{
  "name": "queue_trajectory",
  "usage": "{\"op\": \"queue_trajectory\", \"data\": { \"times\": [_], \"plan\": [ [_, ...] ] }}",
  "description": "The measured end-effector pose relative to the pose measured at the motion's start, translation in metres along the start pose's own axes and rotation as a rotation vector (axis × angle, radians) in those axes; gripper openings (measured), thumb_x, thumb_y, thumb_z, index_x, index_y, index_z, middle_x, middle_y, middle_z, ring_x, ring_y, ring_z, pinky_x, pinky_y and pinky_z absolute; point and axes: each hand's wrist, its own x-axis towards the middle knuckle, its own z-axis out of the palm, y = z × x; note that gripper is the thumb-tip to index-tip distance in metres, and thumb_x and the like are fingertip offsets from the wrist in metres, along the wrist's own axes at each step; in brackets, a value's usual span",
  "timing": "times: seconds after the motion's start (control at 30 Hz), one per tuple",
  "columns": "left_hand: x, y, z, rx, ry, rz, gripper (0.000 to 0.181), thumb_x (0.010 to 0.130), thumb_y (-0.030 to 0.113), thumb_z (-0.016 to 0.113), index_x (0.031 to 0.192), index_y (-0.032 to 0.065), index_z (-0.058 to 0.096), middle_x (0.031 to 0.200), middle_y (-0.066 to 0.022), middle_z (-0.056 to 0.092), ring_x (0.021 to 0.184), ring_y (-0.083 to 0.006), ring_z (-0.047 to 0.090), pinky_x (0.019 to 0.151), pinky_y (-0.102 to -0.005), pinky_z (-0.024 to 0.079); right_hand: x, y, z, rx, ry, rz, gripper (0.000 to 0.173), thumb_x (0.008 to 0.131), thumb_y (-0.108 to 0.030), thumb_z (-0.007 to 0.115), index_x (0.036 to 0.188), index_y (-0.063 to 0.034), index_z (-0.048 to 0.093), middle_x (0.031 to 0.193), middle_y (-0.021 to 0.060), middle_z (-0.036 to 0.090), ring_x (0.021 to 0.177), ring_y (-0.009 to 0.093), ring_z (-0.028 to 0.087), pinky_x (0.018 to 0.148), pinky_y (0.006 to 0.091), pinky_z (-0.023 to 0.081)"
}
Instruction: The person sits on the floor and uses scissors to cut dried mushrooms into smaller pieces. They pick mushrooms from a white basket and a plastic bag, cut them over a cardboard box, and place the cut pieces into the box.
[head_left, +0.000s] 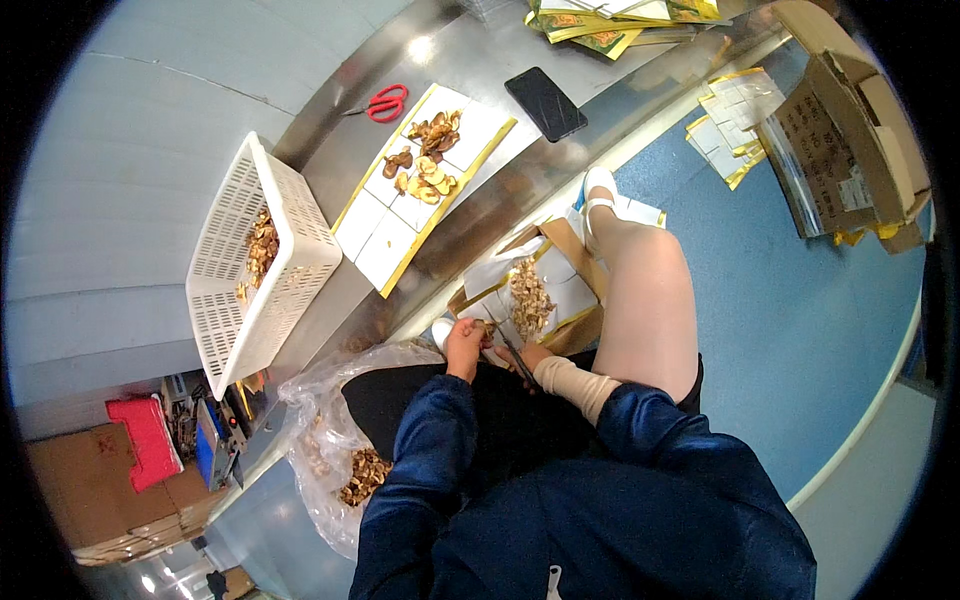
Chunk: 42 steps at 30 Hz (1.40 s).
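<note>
My left hand (465, 347) holds a small brown dried slice (486, 330), perhaps mushroom, over the near side of a cardboard box (583, 259). My right hand (527, 358) is closed around dark-handled scissors (512, 346), whose blades point up and left beside the slice. Inside the box, on white sheets with yellow edges, lies a heap of small pale-brown pieces (530, 300). On the metal table above, several dried slices (431, 180) rest in small groups on a white sheet (375, 240) with yellow borders.
A white perforated basket (300, 217) with brown slices stands on the metal table at left. Red-handled scissors (387, 103) and a black phone (545, 103) lie there too. A clear plastic bag (307, 427) of dried pieces is beside my left arm. An open carton (817, 157) stands right.
</note>
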Motion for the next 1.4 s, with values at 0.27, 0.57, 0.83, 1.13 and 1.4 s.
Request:
{"op": "queue_trajectory", "data": {
  "times": [0.27,0.57,0.83,1.13,1.4],
  "plan": [
    [0.011,-0.004,-0.001,0.211,-0.087,-0.148,0.007,0.078,0.009,0.054,0.083,0.0034,0.055,0.069,-0.0016,0.055,0.059,-0.0096,0.051,0.050,-0.0222,0.040,-0.007,-0.004,-0.001,0.305,-0.124,0.263,0.071,0.072,-0.065,0.047,0.102,-0.0011,0.052,0.069,0.0152,0.052,0.053,0.025,0.053,0.044,0.0356,0.045],
    [0.005,0.000,0.001,0.217,-0.116,-0.176,0.009,0.080,0.011,0.053,0.085,0.0039,0.055,0.068,-0.0006,0.053,0.056,-0.0096,0.047,0.052,-0.0224,0.040,0.004,0.004,-0.011,-0.040,-0.116,0.205,0.070,0.070,-0.068,0.046,0.087,-0.0009,0.059,0.067,0.0172,0.056,0.062,0.025,0.058,0.049,0.0368,0.044],
    [-0.008,0.051,0.008,-0.538,-0.119,-0.107,0.011,0.081,0.013,0.042,0.086,0.0063,0.050,0.084,-0.0086,0.050,0.077,-0.0230,0.052,0.066,-0.0346,0.047,0.017,0.011,-0.011,-0.033,0.107,0.024,0.082,0.074,-0.070,0.033,0.103,0.0024,0.056,0.089,0.0247,0.059,0.086,0.037,0.057,0.073,0.0411,0.045],
    [0.057,0.248,-0.010,-0.196,0.048,0.304,0.011,0.084,0.013,0.051,0.089,0.0037,0.050,0.071,-0.0021,0.048,0.060,-0.0112,0.048,0.051,-0.0222,0.043,-0.017,-0.029,-0.013,0.418,-0.070,0.153,0.055,0.071,-0.059,0.056,0.062,-0.0061,0.044,0.047,0.0051,0.042,0.035,0.018,0.042,0.032,0.0308,0.036],
    [0.228,0.259,-0.030,0.796,0.388,0.770,0.029,0.074,0.011,0.057,0.101,0.0019,0.058,0.082,-0.0126,0.058,0.063,-0.0249,0.054,0.065,-0.0317,0.045,-0.048,-0.072,-0.016,0.590,-0.140,0.116,0.058,0.069,-0.061,0.057,0.068,-0.0040,0.046,0.046,0.0022,0.038,0.034,0.014,0.040,0.032,0.0273,0.034]
  ]
}}
